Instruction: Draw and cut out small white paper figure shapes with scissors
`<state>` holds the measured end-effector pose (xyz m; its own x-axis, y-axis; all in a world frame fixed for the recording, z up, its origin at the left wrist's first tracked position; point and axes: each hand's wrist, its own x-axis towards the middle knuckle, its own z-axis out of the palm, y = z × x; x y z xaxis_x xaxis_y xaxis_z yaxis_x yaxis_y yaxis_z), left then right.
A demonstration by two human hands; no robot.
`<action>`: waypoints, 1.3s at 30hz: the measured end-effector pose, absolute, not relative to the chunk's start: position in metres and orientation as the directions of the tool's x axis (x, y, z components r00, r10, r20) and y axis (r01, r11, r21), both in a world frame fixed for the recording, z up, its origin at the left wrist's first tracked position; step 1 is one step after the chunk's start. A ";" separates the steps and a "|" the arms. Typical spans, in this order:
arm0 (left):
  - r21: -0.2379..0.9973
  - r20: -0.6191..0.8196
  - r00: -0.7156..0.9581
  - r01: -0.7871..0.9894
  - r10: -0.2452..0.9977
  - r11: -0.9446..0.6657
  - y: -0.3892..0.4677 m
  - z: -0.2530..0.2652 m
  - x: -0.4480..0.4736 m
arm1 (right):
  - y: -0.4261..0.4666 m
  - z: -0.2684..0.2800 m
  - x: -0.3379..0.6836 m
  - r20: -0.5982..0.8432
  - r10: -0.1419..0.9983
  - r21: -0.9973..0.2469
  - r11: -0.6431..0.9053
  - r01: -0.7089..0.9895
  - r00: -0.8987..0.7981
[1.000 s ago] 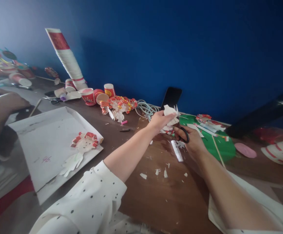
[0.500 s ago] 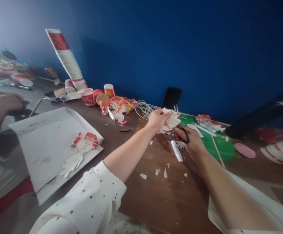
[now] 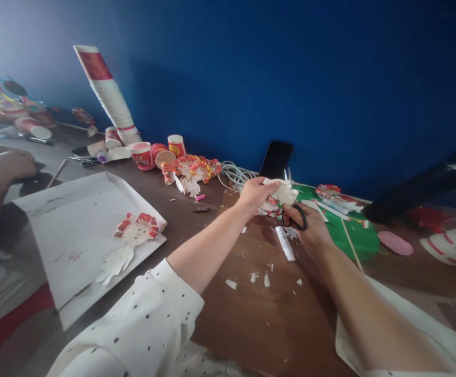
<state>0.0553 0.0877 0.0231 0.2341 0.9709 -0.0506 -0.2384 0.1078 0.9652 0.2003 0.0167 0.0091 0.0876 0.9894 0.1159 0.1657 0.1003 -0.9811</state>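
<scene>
My left hand (image 3: pixel 256 191) pinches a small piece of white paper (image 3: pixel 286 195) by its left edge, thumb on top. My right hand (image 3: pixel 309 220) is closed round the black handles of a pair of scissors (image 3: pixel 300 214). The scissor blades point away from me, and their tips show beyond the paper's far edge, apart from each other. Part of the blades is hidden behind the paper. Just below my hands a white glue stick (image 3: pixel 285 243) lies on the table, and a red-and-white paper figure (image 3: pixel 269 208) shows partly under the paper.
White scraps (image 3: pixel 267 280) are strewn over the brown table (image 3: pixel 247 314). A box lid (image 3: pixel 66 225) with a paper doll (image 3: pixel 135 233) lies left. Paper cups (image 3: pixel 141 156), a phone (image 3: pixel 277 159) and green paper (image 3: pixel 357 238) are farther back. Another person's hand (image 3: pixel 11 167) rests far left.
The white paper has turned and shifted slightly right in my left hand. More of the scissor blades now shows beyond it. My right hand has barely moved.
</scene>
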 end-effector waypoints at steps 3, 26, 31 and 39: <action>0.964 -0.053 0.233 -0.241 0.971 0.110 0.087 0.024 0.055 | 0.017 0.009 0.201 0.119 0.989 -0.980 0.103 0.170 0.085; 0.946 -0.112 0.268 -0.267 0.957 0.185 0.083 0.033 0.053 | 0.017 0.009 0.199 0.094 0.990 -0.988 0.081 0.130 0.102; 0.894 -0.191 0.312 -0.335 0.931 0.296 0.081 0.042 0.051 | 0.017 0.009 0.201 0.100 0.992 -0.983 0.085 0.162 0.084; 0.899 -0.191 0.326 -0.321 0.926 0.299 0.079 0.043 0.050 | 0.018 0.010 0.200 0.102 0.991 -0.981 0.086 0.175 0.086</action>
<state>0.0505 0.0795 0.0435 0.3265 0.9257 -0.1913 -0.3206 0.2988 0.8989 0.2004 0.0178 0.0097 0.0858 0.9910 0.1025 0.1747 0.0863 -0.9808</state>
